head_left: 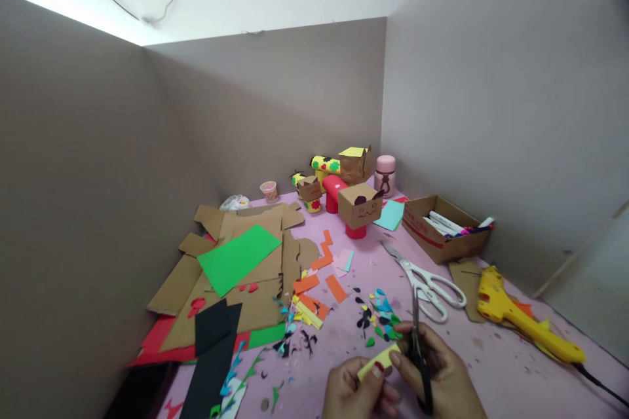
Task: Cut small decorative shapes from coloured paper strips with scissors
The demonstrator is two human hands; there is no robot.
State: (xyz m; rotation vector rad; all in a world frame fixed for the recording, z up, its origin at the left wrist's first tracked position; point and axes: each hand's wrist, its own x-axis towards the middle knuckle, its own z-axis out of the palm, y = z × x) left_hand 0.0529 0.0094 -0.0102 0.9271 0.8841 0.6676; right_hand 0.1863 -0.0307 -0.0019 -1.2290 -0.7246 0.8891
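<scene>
At the bottom edge of the head view my left hand [356, 389] pinches a small strip of yellow paper [377, 361] between thumb and fingers. My right hand [442, 376] grips small black scissors [419, 353], blades pointing up and away, right beside the yellow strip. Just beyond my hands lie several small cut paper bits [378, 314] in blue, green and black on the pink table [491, 366].
White scissors [425, 278] and a yellow glue gun [521, 321] lie at right, near a cardboard box of markers [445, 228]. Cardboard sheets with green paper [238, 258], black and red paper lie at left. Cardboard figures [361, 206] and a pink bottle [384, 175] stand at the back. Grey partition walls surround the table.
</scene>
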